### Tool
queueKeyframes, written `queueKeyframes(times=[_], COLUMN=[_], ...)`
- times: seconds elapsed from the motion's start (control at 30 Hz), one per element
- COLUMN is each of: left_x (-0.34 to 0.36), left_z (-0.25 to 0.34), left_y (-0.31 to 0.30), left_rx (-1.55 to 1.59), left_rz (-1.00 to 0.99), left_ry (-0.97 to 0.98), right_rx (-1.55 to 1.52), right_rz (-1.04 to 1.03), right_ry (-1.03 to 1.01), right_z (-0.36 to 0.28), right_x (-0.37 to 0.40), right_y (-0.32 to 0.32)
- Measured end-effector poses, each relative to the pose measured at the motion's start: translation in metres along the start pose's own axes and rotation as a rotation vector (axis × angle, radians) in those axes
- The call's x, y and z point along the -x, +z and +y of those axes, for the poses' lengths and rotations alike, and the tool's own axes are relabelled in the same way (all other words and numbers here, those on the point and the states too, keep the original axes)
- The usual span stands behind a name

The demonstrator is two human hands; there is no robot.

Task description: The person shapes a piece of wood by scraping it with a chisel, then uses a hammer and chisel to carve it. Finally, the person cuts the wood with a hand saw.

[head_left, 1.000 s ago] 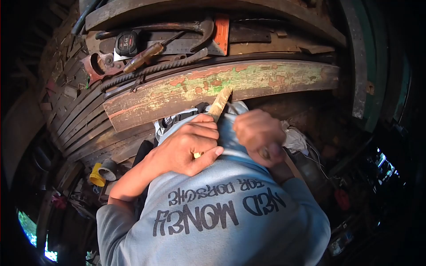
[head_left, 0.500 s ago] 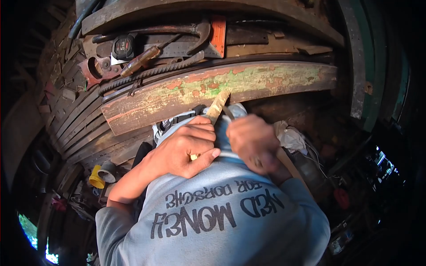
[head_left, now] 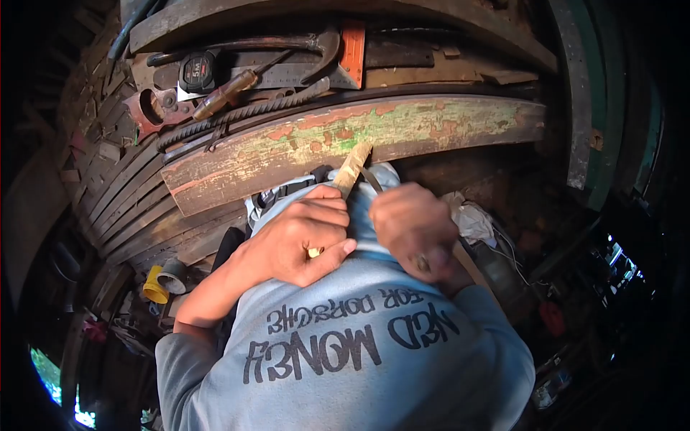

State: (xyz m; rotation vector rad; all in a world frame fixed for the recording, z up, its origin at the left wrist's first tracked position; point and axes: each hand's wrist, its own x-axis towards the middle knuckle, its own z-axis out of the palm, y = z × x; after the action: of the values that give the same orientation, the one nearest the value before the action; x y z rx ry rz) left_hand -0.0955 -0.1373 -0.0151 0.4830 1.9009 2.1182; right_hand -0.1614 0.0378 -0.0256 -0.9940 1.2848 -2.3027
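My left hand is closed around a pale strip of wood, close to my chest. The strip's far end leans up to the edge of a long board with flaking green and red paint. Just to the right, my right hand is closed on a knife. Its dark, narrow blade points at the side of the strip, near the far end. A bit of the handle shows below that hand, which is slightly blurred. Most of the handle is hidden by the fingers.
Beyond the board lie a tape measure, a hammer, a try square, a screwdriver, a handsaw handle and a ribbed steel bar. A tape roll sits at the left, a crumpled white bag at the right.
My right hand and the knife have shifted slightly right, away from the strip. My left hand keeps its hold on the wood. The view has tilted a little.
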Motion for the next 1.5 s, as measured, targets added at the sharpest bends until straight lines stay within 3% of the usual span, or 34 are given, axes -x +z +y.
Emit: queueKeyframes(times=[0.1,0.17,0.27,0.33,0.37,0.4,0.5,0.6,0.73,0.9,0.97,1.1,1.23,1.33,1.5], left_x=[-0.004,-0.002,-0.001,-0.002,-0.002,-0.002,0.000,-0.007,-0.004,-0.004,-0.004,-0.005,-0.003,-0.002,-0.001], left_z=[-0.003,-0.003,-0.003,-0.003,-0.002,-0.001,-0.001,-0.001,-0.001,-0.001,-0.001,-0.002,-0.002,-0.004,-0.004], left_y=[0.001,-0.001,0.002,0.000,0.000,0.000,0.002,0.000,0.001,0.002,0.001,0.003,0.003,0.008,0.003], left_rx=[0.060,0.020,0.036,0.024,0.025,0.022,0.016,0.024,0.013,0.009,-0.004,-0.013,-0.033,0.040,-0.022], left_rz=[0.109,-0.025,0.007,-0.003,-0.007,-0.008,0.002,0.003,-0.016,-0.043,-0.049,-0.060,-0.063,0.008,-0.061], left_ry=[0.022,0.017,0.018,0.013,0.023,0.012,-0.005,0.017,-0.002,0.016,0.023,0.046,0.034,0.057,0.051], right_rx=[0.190,0.137,0.023,0.274,0.378,0.539,0.034,-0.034,-0.224,-0.164,-0.212,-0.096,-0.303,-0.052,-0.185], right_rz=[-0.069,0.029,0.030,0.024,-0.002,-0.024,0.056,0.205,0.326,0.351,0.334,0.335,0.290,0.196,0.240], right_ry=[0.088,0.089,0.071,0.118,0.204,0.153,0.000,0.129,0.121,0.091,0.305,0.343,0.315,0.553,0.431], right_z=[0.025,0.015,0.001,0.035,0.040,0.023,-0.026,-0.021,0.006,0.015,0.008,0.006,0.014,0.035,0.013], right_x=[0.010,0.010,0.005,0.019,0.020,0.026,-0.008,0.000,0.013,-0.004,-0.007,-0.024,-0.038,-0.028,-0.043], right_y=[-0.010,-0.002,-0.002,-0.017,-0.026,-0.033,-0.006,-0.007,-0.019,-0.026,-0.029,-0.031,-0.025,-0.020,-0.016])
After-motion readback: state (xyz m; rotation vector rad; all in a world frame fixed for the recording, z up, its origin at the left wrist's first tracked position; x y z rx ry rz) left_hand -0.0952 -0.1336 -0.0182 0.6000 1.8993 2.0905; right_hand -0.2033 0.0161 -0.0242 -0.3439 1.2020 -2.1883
